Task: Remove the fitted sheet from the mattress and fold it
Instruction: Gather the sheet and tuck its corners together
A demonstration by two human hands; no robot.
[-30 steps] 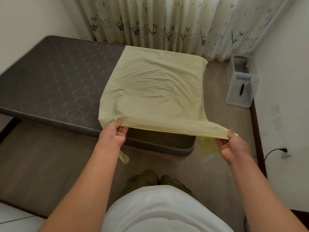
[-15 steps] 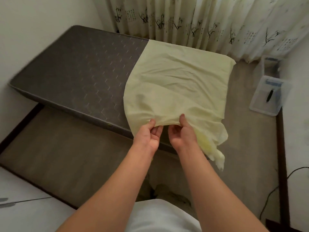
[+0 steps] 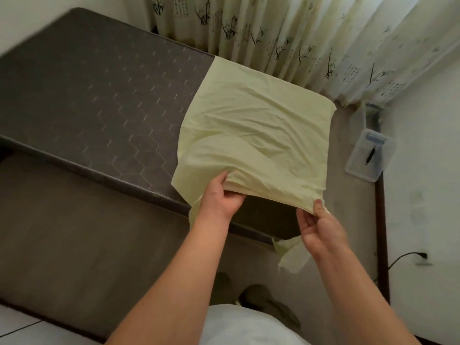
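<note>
Head view: left hand (image 3: pixel 222 195) grips gathered sheet (image 3: pixel 258 125); right hand (image 3: pixel 321 225) now re-pinches its corner off mattress (image 3: pixel 99 108) edge, apart again. Folding underway.

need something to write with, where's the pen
In the head view, the pen lies on the clear plastic box on the floor at far right, beside the mattress.

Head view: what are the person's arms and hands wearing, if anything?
Nothing shows on them. The left hand and right hand are gloveless, with no visible rings, watch or bracelets, and both forearms are bare up to the frame edge, no sleeves in sight. A white garment covers the torso below.
</note>
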